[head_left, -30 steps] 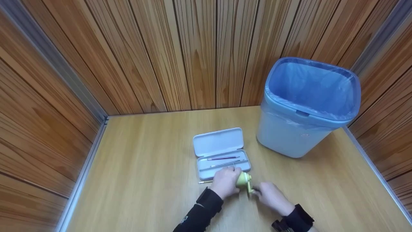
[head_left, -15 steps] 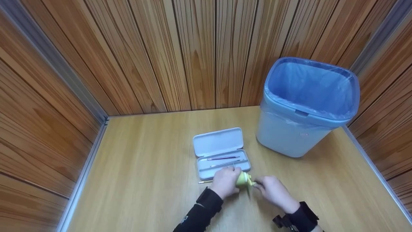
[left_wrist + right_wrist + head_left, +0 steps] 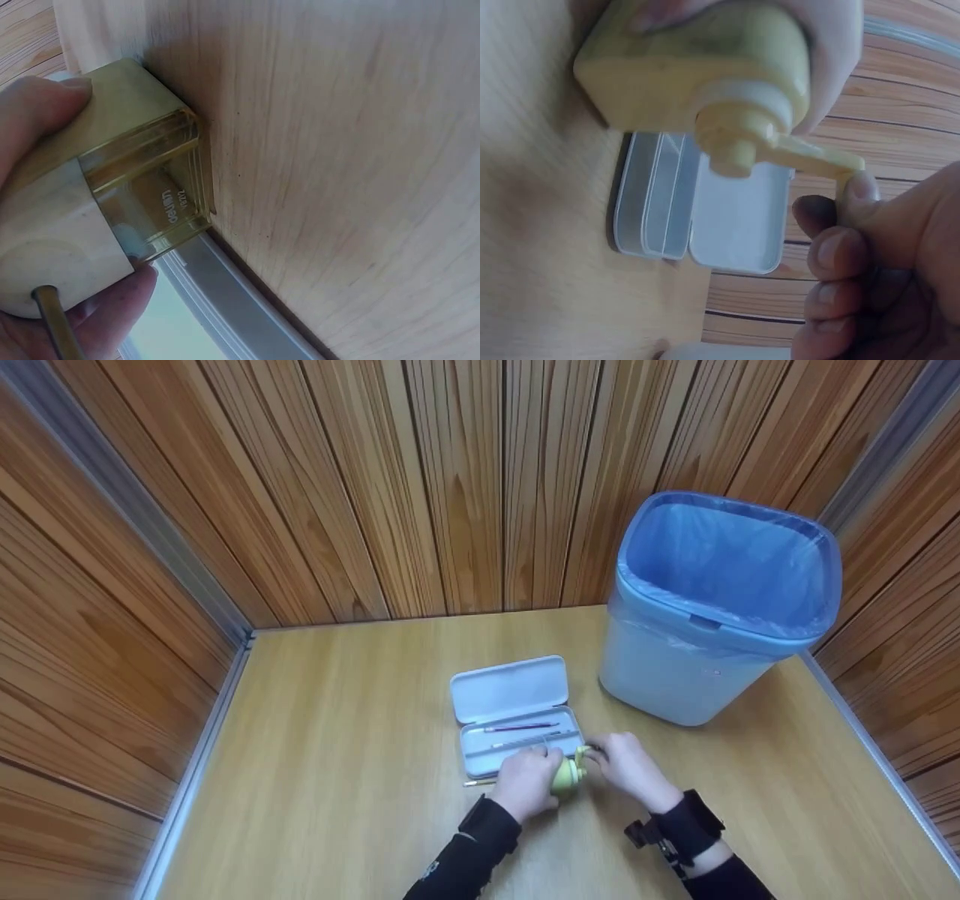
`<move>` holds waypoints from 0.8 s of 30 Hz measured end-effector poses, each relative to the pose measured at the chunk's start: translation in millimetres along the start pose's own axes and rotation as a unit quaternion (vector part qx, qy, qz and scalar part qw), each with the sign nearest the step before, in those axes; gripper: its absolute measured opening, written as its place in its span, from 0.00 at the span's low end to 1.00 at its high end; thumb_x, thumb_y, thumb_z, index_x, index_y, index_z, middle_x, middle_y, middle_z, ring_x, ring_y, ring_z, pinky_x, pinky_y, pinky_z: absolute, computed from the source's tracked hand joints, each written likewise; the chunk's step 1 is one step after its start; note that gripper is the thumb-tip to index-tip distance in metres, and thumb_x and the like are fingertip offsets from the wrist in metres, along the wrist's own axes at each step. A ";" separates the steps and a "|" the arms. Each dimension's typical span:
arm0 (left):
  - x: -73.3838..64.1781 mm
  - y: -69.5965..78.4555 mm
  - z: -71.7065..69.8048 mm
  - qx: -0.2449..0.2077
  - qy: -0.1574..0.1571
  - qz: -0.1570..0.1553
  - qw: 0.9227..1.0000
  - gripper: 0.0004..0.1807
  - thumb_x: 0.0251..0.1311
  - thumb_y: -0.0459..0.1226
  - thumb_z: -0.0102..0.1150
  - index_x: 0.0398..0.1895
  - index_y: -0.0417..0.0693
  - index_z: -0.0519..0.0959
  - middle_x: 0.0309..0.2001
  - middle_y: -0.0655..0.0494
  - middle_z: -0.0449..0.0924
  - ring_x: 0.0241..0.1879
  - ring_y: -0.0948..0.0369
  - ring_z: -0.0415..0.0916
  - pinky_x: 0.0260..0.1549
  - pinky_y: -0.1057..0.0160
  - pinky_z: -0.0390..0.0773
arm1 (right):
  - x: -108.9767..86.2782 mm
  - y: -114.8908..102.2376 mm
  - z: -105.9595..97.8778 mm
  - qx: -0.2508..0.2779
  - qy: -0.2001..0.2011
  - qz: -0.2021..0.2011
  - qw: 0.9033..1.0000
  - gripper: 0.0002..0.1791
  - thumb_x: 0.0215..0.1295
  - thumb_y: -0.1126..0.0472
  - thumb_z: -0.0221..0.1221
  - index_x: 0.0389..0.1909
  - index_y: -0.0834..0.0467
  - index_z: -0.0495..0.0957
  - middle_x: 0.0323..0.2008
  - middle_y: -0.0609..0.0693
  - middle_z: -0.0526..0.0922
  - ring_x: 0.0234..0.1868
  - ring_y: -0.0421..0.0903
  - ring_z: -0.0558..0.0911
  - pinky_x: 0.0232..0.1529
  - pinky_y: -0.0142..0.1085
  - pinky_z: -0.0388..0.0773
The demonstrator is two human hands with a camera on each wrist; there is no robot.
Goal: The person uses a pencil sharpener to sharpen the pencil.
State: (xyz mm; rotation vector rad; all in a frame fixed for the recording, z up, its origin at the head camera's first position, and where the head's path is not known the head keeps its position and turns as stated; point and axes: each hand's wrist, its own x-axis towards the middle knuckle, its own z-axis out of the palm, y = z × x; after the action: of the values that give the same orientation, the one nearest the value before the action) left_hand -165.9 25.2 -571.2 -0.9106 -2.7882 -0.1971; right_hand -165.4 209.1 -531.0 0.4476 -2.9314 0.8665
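Note:
My left hand [image 3: 527, 782] grips a yellow crank pencil sharpener [image 3: 565, 776] from above, low over the table. Its clear shavings drawer [image 3: 161, 199] shows in the left wrist view. A pencil [image 3: 58, 324] sticks out of the sharpener's pale face, its other end pointing left in the head view. My right hand [image 3: 626, 765] pinches the small knob at the end of the crank arm [image 3: 810, 154] between thumb and index finger, the crank pointing up and away from the sharpener. Just behind lies an open pale pencil case [image 3: 510, 694] holding a purple pencil [image 3: 520, 727] and another thin pencil.
A blue-rimmed bin [image 3: 667, 675] with a plastic liner stands at the back right of the wooden table [image 3: 337, 750]. Wood-panelled walls [image 3: 465, 487] enclose the back and both sides.
My right hand has swung the crank from low, near me, up and away towards the pencil case. The left hand and sharpener have stayed in place.

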 end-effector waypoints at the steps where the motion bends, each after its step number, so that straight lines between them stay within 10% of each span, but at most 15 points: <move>1: 0.2 -0.1 -0.1 0.001 0.000 -0.001 1.000 0.32 0.31 0.52 0.82 0.37 0.53 0.74 0.31 0.60 0.79 0.29 0.61 0.77 0.23 0.65 0.76 | 3.0 1.1 0.9 0.001 -0.002 0.005 1.000 0.03 0.60 0.70 0.62 0.32 0.65 0.84 0.29 0.57 0.87 0.30 0.51 0.85 0.35 0.46 0.82; 10: 1.3 0.3 -0.8 -0.004 -0.007 -0.004 1.000 0.31 0.32 0.51 0.81 0.38 0.52 0.74 0.32 0.59 0.80 0.29 0.61 0.77 0.24 0.65 0.75 | 22.2 12.2 14.6 0.020 -0.045 0.087 0.995 0.06 0.63 0.69 0.61 0.39 0.65 0.84 0.32 0.58 0.88 0.32 0.50 0.84 0.37 0.45 0.82; 24: 0.0 -0.9 1.3 -0.011 0.000 -0.003 1.000 0.29 0.33 0.51 0.81 0.37 0.53 0.75 0.32 0.60 0.79 0.30 0.62 0.77 0.26 0.66 0.75 | 9.2 29.5 48.4 0.003 -0.074 0.073 0.995 0.09 0.56 0.75 0.58 0.29 0.59 0.82 0.26 0.51 0.83 0.29 0.45 0.77 0.34 0.43 0.77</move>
State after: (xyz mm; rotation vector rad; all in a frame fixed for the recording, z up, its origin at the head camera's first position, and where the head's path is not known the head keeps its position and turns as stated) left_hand -166.6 24.7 -572.5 -0.9066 -2.7956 -0.2287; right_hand -181.2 204.3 -585.9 0.3137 -3.1310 0.8946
